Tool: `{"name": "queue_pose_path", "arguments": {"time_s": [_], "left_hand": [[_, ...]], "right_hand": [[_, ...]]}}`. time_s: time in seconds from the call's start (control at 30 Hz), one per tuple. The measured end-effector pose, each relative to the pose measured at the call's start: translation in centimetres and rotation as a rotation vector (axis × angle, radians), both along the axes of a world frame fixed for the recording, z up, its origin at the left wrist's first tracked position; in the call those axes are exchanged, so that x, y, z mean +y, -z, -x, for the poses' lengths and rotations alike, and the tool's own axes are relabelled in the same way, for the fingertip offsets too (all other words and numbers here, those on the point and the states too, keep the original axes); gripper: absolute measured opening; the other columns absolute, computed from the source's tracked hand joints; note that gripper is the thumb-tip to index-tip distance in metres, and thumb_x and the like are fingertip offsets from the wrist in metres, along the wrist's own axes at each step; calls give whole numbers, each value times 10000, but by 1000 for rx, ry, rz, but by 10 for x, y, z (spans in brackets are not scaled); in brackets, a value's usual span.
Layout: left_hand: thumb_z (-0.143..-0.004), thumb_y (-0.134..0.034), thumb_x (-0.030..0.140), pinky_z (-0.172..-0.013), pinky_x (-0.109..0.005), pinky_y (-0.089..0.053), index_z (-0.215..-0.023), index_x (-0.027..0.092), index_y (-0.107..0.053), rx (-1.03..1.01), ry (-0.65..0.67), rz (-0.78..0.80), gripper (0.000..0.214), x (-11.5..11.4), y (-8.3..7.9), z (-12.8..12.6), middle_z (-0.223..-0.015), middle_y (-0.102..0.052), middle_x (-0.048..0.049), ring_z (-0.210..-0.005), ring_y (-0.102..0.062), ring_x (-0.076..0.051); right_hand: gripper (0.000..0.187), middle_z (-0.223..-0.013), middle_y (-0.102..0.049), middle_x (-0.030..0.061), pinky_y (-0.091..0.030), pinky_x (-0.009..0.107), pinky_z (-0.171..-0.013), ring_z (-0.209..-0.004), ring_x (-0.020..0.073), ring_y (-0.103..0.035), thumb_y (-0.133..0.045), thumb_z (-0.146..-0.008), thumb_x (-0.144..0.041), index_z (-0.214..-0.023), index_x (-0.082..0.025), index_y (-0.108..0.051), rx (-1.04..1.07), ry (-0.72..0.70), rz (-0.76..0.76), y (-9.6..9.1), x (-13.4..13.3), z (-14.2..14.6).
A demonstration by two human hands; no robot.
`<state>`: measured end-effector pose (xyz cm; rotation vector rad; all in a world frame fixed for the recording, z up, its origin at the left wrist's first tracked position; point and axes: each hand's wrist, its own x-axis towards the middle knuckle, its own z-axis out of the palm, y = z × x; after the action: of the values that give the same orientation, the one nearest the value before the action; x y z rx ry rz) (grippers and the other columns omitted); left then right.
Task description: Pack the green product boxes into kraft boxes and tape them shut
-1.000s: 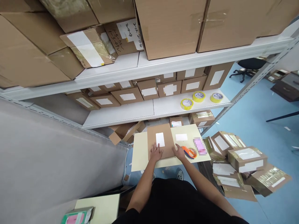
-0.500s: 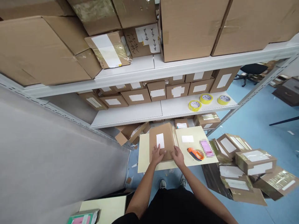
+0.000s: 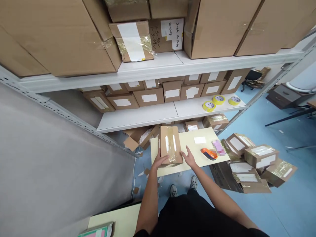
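The brown box (image 3: 171,143) sits on the desk (image 3: 209,136). The left hand (image 3: 158,161) grips its left side, thumb on top. The right hand's (image 3: 189,159) fingers are spread apart, close beside its right edge.

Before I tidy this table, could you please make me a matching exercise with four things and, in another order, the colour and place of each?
1. Taped carton
2. Handheld tool
3. Tape rolls
4. Card-like rectangle

A. Yellow, on a white shelf
B. White, lying flat on the table
C. Brown, between the left hand and the right hand
D. Orange with dark blue, on the table

Right pairs: 1-C, 2-D, 3-A, 4-B
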<state>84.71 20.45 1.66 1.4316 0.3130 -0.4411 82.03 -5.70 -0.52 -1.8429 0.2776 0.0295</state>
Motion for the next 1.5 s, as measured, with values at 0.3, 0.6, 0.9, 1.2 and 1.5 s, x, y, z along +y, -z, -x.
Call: {"name": "queue_pose_path", "arguments": {"time_s": [0.3, 0.6, 0.9, 1.2, 1.5], "left_hand": [[-732, -916, 354, -1197, -464, -457, -1522, 283, -533, -54, 32, 104, 881, -17, -3, 6, -1462, -658, -91, -1360, -616, -308], [-757, -901, 386, -1214, -471, -442, -1581, 297, -472, -176, 242, 162, 933, -88, -50, 5, -1512, -616, -86, -1388, -588, -311], [-768, -901, 402, -1236, -478, -414, -1637, 288, -388, -204, 597, 220, 1015, -201, -85, 1, -1556, -575, -73, -1432, -543, -317], [-775, -887, 422, -1237, -504, -406, -1640, 273, -384, -224, 939, 323, 1012, -377, -107, 52, -1563, -565, -88, -1433, -540, -323], [-746, -890, 391, -1215, -463, -432, -1642, 260, -385, -216, 1215, 359, 1037, -591, -108, 154, -1574, -552, -87, -1437, -536, -313]], "right_hand": [[865, -1514, -615, 35, -403, 495, -1209, -1392, 303, -556, -804, -760, -554, -1536, -305, -515, -75, -99, -512, -22, 18, 12], [864, -1579, -550, 30, -342, 496, -1257, -1475, 311, -478, -831, -764, -460, -1556, -318, -516, -164, 176, -472, -64, -46, 52], [890, -1609, -515, 55, -351, 500, -1258, -1484, 323, -474, -840, -780, -478, -1578, -286, -496, -246, 522, -380, -101, -121, 126], [913, -1592, -535, 75, -376, 504, -1251, -1464, 330, -499, -853, -770, -481, -1576, -250, -493, -343, 843, -295, -123, -241, 227], [916, -1586, -539, 109, -433, 526, -1219, -1453, 336, -517, -827, -782, -496, -1588, -246, -472, -395, 1161, -216, -115, -387, 356]]}}
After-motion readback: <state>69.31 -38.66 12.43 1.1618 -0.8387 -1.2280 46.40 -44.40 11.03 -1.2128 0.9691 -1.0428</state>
